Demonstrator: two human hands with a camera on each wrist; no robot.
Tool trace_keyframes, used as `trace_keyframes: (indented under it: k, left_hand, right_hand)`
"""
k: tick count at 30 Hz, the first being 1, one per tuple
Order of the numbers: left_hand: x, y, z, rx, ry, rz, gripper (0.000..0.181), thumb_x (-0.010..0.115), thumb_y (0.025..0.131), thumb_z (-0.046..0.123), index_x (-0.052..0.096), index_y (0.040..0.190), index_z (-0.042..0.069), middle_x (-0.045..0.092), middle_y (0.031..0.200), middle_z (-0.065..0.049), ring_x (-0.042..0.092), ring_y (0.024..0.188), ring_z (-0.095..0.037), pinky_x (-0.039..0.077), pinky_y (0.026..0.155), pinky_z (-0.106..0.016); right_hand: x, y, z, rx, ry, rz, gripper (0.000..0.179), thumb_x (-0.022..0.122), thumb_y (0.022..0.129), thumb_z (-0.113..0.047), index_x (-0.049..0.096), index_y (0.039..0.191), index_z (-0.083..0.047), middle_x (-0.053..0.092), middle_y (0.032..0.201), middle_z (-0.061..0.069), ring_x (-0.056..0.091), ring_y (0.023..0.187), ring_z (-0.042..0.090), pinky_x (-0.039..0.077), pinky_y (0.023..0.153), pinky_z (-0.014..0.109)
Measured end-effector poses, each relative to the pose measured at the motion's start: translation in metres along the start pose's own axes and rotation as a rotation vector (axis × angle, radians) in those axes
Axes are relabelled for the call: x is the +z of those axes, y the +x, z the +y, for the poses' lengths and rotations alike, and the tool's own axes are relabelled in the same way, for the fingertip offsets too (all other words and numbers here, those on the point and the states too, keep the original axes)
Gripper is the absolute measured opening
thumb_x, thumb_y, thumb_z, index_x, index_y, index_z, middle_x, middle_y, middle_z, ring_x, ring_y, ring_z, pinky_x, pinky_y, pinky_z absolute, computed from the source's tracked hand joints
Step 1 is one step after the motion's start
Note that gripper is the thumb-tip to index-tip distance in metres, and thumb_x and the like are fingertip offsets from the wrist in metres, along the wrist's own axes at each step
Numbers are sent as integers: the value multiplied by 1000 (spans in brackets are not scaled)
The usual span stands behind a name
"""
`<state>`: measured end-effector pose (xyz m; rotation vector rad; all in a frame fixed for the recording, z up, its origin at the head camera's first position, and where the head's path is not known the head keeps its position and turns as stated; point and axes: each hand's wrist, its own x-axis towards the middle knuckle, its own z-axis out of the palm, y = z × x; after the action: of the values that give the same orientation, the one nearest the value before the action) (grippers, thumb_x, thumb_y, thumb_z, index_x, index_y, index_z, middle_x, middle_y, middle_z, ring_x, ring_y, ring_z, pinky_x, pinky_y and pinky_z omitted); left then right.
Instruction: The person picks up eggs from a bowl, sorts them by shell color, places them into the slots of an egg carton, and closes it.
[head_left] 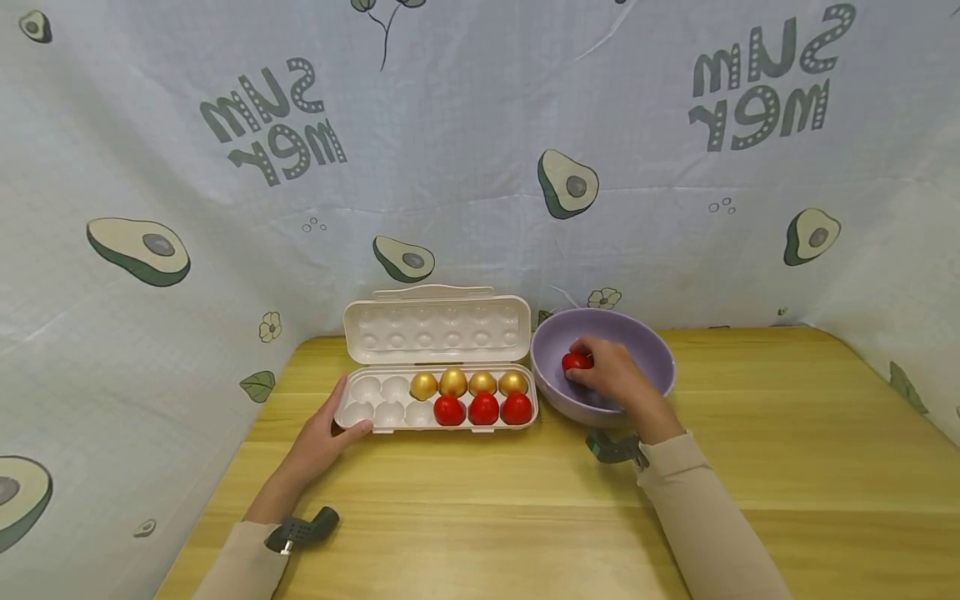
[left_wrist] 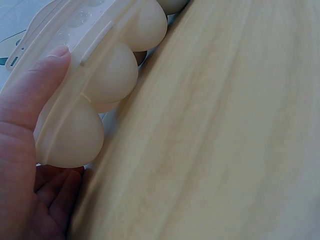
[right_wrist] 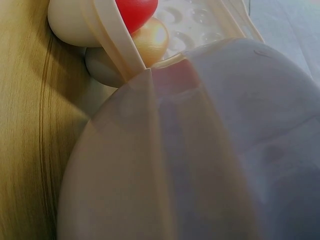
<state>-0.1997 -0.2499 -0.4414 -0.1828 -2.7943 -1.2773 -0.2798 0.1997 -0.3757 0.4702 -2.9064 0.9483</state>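
Note:
A cream plastic egg carton (head_left: 435, 354) lies on the table with its lid raised at the back. In its rear row sit several gold eggs (head_left: 453, 382), and three red eggs (head_left: 483, 409) fill the right part of the front row. My left hand (head_left: 318, 442) grips the carton's left end, thumb (left_wrist: 52, 70) over the front rim and fingers around the end. Inside the purple bowl (head_left: 651, 354), my right hand (head_left: 609, 368) pinches a red egg (head_left: 574, 362). In the right wrist view the bowl's wall (right_wrist: 115, 175) hides that hand.
The bowl stands close against the carton's right end. Wooden tabletop (head_left: 465, 508) stretches in front of both and off to the right. A pale cloth (head_left: 480, 167) printed with avocados hangs behind the table and along its sides.

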Motion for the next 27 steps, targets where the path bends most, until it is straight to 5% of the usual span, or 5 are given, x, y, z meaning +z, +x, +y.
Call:
trace_keyframes:
  k: [27]
  left_hand:
    - [1, 0, -2, 11, 1, 0, 92, 65, 90, 42, 9, 156, 10, 18, 157, -22, 19, 143, -41, 18, 114, -57]
  right_hand:
    - [-2, 0, -5, -8, 57, 92, 37, 72, 86, -12, 58, 116, 3, 63, 112, 23, 58, 102, 36, 50, 91, 49]
